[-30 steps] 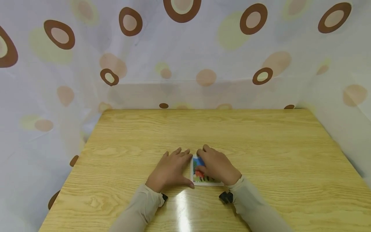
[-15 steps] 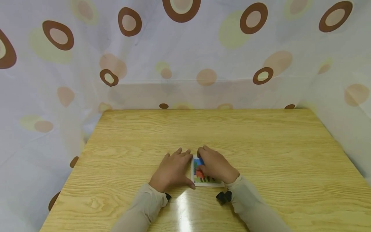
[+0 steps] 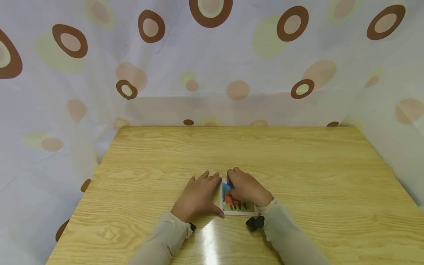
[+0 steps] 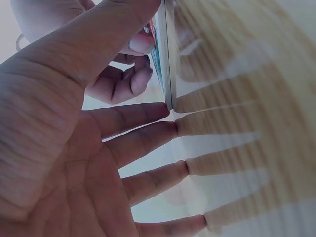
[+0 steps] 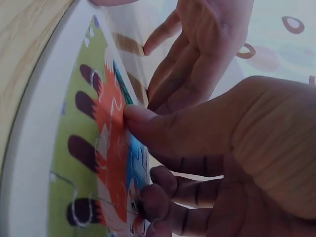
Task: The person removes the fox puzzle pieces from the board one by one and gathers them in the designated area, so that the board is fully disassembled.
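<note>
A small jigsaw puzzle (image 3: 240, 212) with a white border lies on the table, picture side up. It shows an orange fox on green grass with blue behind. My left hand (image 3: 198, 198) has its fingers spread, with fingertips on the tabletop and the thumb and index finger at the puzzle's left edge. Over the picture is my right hand (image 3: 248, 188), covering its upper right part. In the right wrist view its thumb (image 5: 140, 116) presses on the fox's body, while the other fingers (image 5: 155, 197) curl close over the picture, holding nothing visible.
The wooden table (image 3: 149, 154) reaches back to a white curtain (image 3: 212, 73) with brown and pale spots. Curtain also hangs at both sides. A dark wrist-worn device (image 3: 255, 223) sits under the right sleeve, close to the puzzle's near right corner.
My right thumb shifts slightly over the picture, and more of the puzzle's lower part shows. The left hand stays at the left edge; the whole view shifts a little.
</note>
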Action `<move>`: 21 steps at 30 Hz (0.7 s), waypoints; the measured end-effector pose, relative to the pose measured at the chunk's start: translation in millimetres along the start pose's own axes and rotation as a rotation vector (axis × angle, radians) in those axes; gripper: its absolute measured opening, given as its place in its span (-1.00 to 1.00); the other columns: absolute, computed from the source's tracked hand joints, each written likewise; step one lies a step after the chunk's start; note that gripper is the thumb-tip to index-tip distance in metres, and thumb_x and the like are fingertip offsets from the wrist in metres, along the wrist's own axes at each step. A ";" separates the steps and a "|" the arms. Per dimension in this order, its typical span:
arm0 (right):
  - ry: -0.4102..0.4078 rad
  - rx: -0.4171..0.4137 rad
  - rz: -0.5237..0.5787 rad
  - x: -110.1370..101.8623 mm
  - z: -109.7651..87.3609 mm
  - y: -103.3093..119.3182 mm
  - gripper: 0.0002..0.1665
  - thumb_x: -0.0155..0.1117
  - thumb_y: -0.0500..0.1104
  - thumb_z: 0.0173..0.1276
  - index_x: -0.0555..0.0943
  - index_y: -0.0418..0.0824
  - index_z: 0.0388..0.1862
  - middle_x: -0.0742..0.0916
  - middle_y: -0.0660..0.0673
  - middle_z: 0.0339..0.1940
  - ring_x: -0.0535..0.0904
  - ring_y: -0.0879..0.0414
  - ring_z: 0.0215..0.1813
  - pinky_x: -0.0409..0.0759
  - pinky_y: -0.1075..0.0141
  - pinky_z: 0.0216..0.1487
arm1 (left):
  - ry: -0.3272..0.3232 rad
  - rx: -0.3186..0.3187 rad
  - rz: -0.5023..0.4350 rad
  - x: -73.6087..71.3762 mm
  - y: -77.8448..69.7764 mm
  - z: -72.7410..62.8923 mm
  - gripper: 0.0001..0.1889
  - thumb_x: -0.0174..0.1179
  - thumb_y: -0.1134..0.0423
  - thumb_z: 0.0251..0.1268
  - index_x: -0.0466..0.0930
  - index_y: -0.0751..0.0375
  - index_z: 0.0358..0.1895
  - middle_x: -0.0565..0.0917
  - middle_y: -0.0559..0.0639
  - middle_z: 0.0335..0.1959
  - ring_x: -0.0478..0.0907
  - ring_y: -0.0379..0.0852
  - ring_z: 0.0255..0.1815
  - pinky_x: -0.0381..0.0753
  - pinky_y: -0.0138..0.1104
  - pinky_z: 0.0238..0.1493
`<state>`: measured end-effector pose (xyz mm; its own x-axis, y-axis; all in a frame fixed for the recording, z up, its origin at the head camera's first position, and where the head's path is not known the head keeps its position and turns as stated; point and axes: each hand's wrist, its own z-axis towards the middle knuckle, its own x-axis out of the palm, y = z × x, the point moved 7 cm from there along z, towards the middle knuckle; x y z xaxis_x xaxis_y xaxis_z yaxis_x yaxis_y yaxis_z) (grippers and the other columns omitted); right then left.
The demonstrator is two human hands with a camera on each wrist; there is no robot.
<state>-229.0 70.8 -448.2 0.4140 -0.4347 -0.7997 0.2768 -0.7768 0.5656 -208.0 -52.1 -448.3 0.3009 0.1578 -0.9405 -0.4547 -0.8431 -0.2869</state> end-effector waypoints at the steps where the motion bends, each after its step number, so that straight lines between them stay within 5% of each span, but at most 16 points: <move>1: -0.005 -0.002 0.000 -0.1 -0.5 0.6 -0.71 0.49 -0.27 0.32 0.51 -0.24 -0.17 0.48 -0.10 -0.30 0.43 0.03 -0.40 0.41 0.23 -0.38 | -0.002 0.000 0.001 0.0 0.2 0.0 0.18 0.61 -0.36 -0.22 0.37 0.12 0.54 0.31 0.03 0.59 0.16 0.19 0.61 0.25 0.32 0.41; 13: -0.171 -0.121 -0.129 -3.8 -17.3 11.6 -0.76 0.46 -0.29 0.35 0.73 -0.38 -0.05 0.66 -0.16 -0.17 0.60 0.00 -0.22 0.65 0.03 -0.10 | -0.015 0.006 -0.005 4.1 0.5 -1.3 0.18 0.61 -0.36 -0.24 0.38 0.12 0.53 0.34 0.03 0.57 0.18 0.17 0.60 0.29 0.29 0.40; 21: -0.189 -0.137 -0.119 -2.0 -13.2 13.8 -0.75 0.47 -0.31 0.34 0.71 -0.36 -0.03 0.66 -0.15 -0.14 0.62 0.00 -0.20 0.66 0.03 -0.09 | -0.022 0.003 0.012 1.4 2.7 -1.4 0.19 0.60 -0.37 -0.24 0.38 0.13 0.53 0.33 0.02 0.58 0.18 0.17 0.60 0.28 0.30 0.40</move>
<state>-214.5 66.9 -436.1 0.2060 -0.4315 -0.8783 0.4344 -0.7639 0.4772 -207.6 -54.8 -450.1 0.2769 0.1592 -0.9476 -0.4605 -0.8436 -0.2763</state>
